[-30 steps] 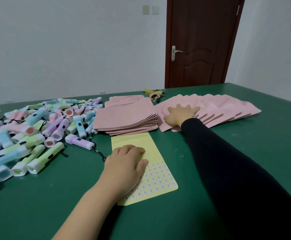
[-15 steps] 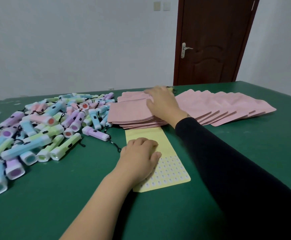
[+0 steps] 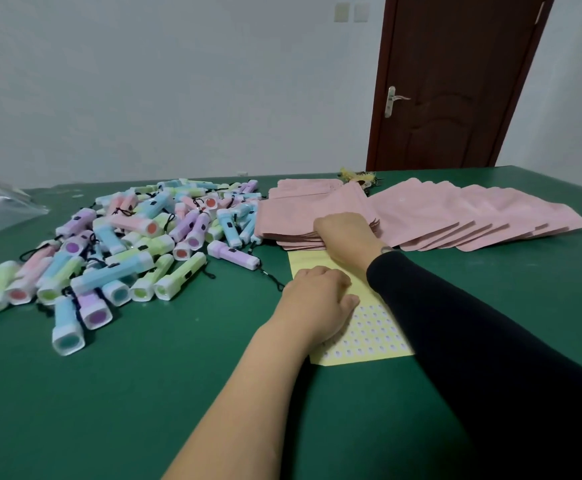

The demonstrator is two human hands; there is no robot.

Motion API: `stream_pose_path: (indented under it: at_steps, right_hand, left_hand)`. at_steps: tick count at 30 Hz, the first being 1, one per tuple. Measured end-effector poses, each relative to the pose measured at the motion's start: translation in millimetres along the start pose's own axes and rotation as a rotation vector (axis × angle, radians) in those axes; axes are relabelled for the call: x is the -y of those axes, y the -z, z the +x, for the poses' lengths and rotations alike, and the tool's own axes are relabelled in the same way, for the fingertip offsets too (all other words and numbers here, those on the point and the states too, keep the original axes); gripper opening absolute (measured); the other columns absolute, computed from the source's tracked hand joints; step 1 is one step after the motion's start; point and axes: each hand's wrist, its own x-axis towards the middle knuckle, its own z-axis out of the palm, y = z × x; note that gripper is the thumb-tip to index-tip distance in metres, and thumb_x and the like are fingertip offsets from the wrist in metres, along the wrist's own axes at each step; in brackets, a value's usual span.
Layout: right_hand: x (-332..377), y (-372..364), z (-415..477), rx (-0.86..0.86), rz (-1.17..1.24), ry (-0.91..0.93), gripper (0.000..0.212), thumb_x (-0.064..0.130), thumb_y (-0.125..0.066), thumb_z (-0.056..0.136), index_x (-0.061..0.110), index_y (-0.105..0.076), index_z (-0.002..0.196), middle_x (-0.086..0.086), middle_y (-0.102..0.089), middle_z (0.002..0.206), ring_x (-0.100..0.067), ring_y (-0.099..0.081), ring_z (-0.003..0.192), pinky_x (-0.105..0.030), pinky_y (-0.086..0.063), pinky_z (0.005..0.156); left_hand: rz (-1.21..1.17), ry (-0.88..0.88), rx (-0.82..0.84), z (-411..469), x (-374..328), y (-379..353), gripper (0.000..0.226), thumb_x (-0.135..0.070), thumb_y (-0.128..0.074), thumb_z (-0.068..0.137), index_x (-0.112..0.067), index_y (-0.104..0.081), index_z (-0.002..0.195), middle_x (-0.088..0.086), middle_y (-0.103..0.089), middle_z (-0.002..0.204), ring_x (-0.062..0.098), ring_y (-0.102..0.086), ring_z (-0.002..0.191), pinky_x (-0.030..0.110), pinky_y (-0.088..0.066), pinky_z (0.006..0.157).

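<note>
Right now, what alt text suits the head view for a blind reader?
A person's right hand grips the edge of a pink pouch stack, while the left hand rests on a yellow sticker sheet. Pastel flashlights lie heaped beside them.

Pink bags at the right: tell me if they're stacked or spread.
Spread: the pink bags lie fanned in an overlapping row on the table, beside the stack the right hand grips.

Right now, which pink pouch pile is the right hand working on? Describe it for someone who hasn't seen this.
On the green table, between the heap of pastel flashlights and the fanned-out pink pouches, sits the squared pouch stack. Unlike the fanned row, it's piled straight up.
</note>
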Motion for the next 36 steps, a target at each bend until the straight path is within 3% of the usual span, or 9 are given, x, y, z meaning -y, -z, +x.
stream_pose_path:
  at_steps: [9,12,15,18,22,27,32,34,36]
  right_hand:
    - [-4,28,-8,0.079,0.242,-0.139,0.022,0.019,-0.048,0.097,0.015,-0.069,0.1,-0.008,-0.069,0.099,-0.032,-0.062,0.095,-0.035,-0.049,0.076]
    - [-13,58,-13,-0.318,0.612,-0.297,0.026,0.018,-0.049,0.098,0.018,-0.07,0.114,-0.001,-0.07,0.11,-0.023,-0.062,0.101,-0.034,-0.049,0.085]
    - [-18,85,-24,-0.556,1.159,-0.346,0.021,0.016,-0.054,0.097,0.013,-0.07,0.11,0.013,-0.068,0.09,0.005,-0.061,0.081,-0.016,-0.047,0.073]
    - [-11,91,-39,-0.458,1.505,-0.351,0.015,0.015,-0.055,0.098,0.018,-0.068,0.103,0.009,-0.07,0.095,0.001,-0.064,0.09,-0.019,-0.051,0.085]
    - [2,80,-48,-0.334,1.747,-0.387,0.013,0.019,-0.057,0.098,0.021,-0.07,0.1,-0.004,-0.073,0.107,-0.017,-0.066,0.101,-0.037,-0.05,0.097]
    - [23,61,-60,0.038,2.323,-0.407,0.019,0.012,-0.059,0.095,0.008,-0.063,0.113,-0.009,-0.074,0.106,-0.022,-0.071,0.099,-0.037,-0.059,0.08]
    - [45,61,-62,0.044,2.409,-0.396,0.017,0.006,-0.053,0.098,0.007,-0.06,0.113,-0.01,-0.075,0.103,-0.022,-0.072,0.097,-0.037,-0.06,0.079]
    - [46,65,-60,0.024,2.489,-0.424,0.021,0.006,-0.049,0.1,0.003,-0.057,0.119,-0.014,-0.072,0.11,-0.024,-0.072,0.097,-0.038,-0.06,0.078]
    - [45,70,-59,0.056,2.596,-0.437,0.02,-0.001,-0.042,0.098,-0.005,-0.051,0.116,-0.02,-0.064,0.116,-0.028,-0.07,0.088,-0.037,-0.06,0.07]
  left_hand:
    - [-0.156,0.014,-0.023,2,4,5,0.043,-0.04,-0.052,0.099,-0.022,-0.051,0.138,-0.001,-0.053,0.142,0.02,-0.047,0.129,0.036,-0.038,0.108]
    - [-0.439,0.088,-0.192,1,9,15,0.056,-0.036,-0.058,0.097,-0.02,-0.039,0.147,-0.001,-0.047,0.148,0.015,-0.046,0.133,0.027,-0.036,0.103]
    - [-0.736,0.207,-0.428,-1,15,31,0.078,-0.04,-0.065,0.092,-0.019,-0.021,0.154,-0.003,-0.032,0.157,0.014,-0.034,0.142,0.028,-0.032,0.107]
    - [-1.031,0.206,-0.595,-5,21,43,0.079,-0.039,-0.067,0.091,-0.019,-0.023,0.153,-0.005,-0.038,0.153,0.008,-0.038,0.137,0.026,-0.033,0.106]
    - [-1.12,0.236,-0.721,-9,30,50,0.019,-0.023,-0.061,0.096,-0.025,-0.065,0.114,-0.014,-0.07,0.109,0.003,-0.064,0.101,0.021,-0.05,0.085]
    - [-1.415,0.343,-0.836,-9,33,54,0.009,-0.015,-0.058,0.097,-0.022,-0.064,0.097,-0.004,-0.07,0.106,0.014,-0.065,0.099,0.032,-0.051,0.094]
    - [-0.904,0.415,-1.04,-12,29,49,0.048,-0.014,-0.071,0.084,-0.021,-0.046,0.125,-0.002,-0.051,0.121,0.012,-0.052,0.111,0.021,-0.042,0.09]
    - [-0.544,0.198,-1.013,-13,26,48,0.035,-0.017,-0.071,0.083,-0.024,-0.058,0.115,-0.003,-0.055,0.115,0.016,-0.049,0.11,0.011,-0.037,0.085]
    - [-0.348,0.031,-0.856,-11,21,47,0.015,-0.025,-0.073,0.085,-0.027,-0.068,0.099,-0.007,-0.065,0.103,0.02,-0.054,0.108,0.021,-0.043,0.088]
